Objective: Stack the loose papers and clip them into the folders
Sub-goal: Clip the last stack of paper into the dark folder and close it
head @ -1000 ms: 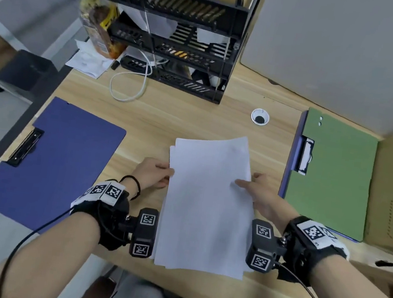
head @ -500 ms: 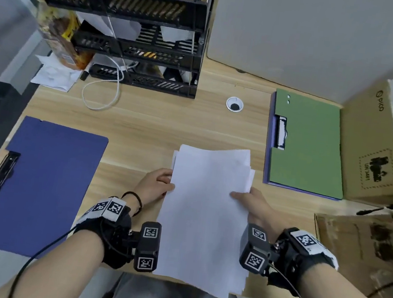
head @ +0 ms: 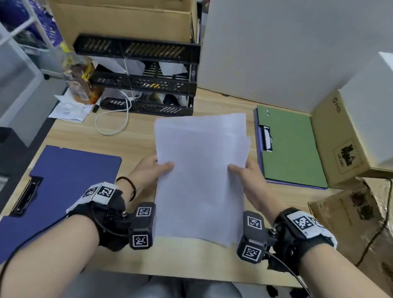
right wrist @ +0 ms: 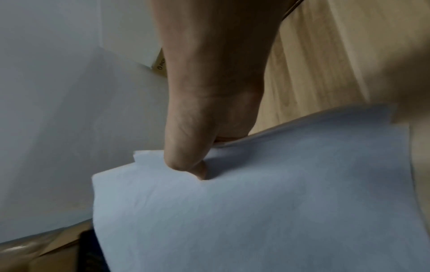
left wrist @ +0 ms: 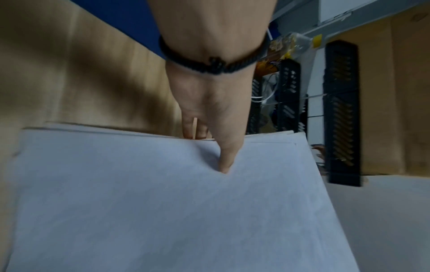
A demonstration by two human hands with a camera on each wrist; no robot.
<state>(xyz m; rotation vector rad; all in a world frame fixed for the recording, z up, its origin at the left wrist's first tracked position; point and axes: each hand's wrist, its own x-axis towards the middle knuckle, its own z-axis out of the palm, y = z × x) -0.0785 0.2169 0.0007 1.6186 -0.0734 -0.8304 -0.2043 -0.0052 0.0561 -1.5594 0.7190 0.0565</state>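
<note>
A stack of white papers (head: pixel 199 174) is held above the middle of the wooden desk (head: pixel 136 146), its far end tilted up and its sheets slightly uneven. My left hand (head: pixel 153 168) pinches the stack's left edge, thumb (left wrist: pixel 225 158) on top and fingers underneath. My right hand (head: pixel 246 178) pinches the right edge the same way, thumb (right wrist: pixel 186 162) pressing the top sheet (right wrist: pixel 256 211). A blue folder (head: pixel 59 195) lies open at the left with its clip (head: pixel 25 195) on its left side. A green folder (head: pixel 293 149) with a clip (head: pixel 267 138) lies at the right.
A black tiered paper tray (head: pixel 145 77) stands at the back, with a white cable (head: pixel 111 120) and a snack bag (head: pixel 82 78) beside it. Cardboard boxes (head: pixel 346 143) crowd the right side, and a white panel (head: pixel 278 47) closes the back.
Both hands have lifted the paper stack off the desk and tipped its far end up; my thumbs now lie on the top sheet. My head view has moved back and up.
</note>
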